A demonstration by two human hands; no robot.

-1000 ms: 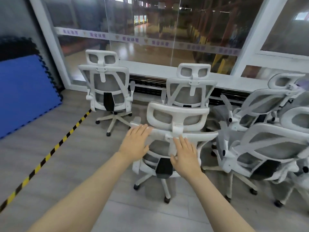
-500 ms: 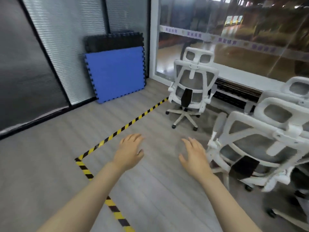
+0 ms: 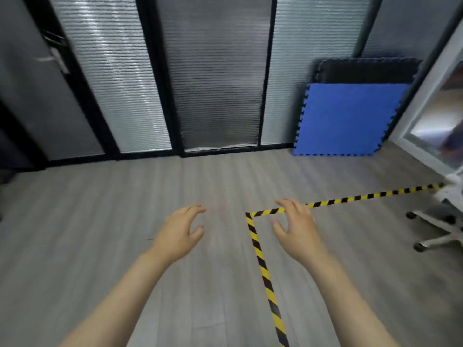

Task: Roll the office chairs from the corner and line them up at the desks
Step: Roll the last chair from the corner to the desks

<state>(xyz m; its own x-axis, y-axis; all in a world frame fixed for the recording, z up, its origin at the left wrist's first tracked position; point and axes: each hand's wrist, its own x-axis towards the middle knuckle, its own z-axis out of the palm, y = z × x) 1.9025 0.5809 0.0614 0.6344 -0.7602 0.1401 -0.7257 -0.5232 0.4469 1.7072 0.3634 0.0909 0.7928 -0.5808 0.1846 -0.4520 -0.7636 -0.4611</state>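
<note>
Both of my hands hover over the grey floor and hold nothing. My left hand (image 3: 181,232) has loosely curved fingers. My right hand (image 3: 297,229) is spread, palm down, above the corner of the striped tape. Only a sliver of one white office chair (image 3: 443,219) shows at the right edge: its star base with castors and a bit of its white frame. The other chairs and the desks are out of view.
Yellow-black floor tape (image 3: 260,256) forms a corner below my right hand. A blue foam mat (image 3: 348,118) with a black one behind it leans on the wall at the right. Glass partitions with blinds (image 3: 215,78) and a door (image 3: 37,78) stand ahead.
My hands have left the chair's backrest and now hang free. The view has swung left, away from the group of chairs toward the partition wall.
</note>
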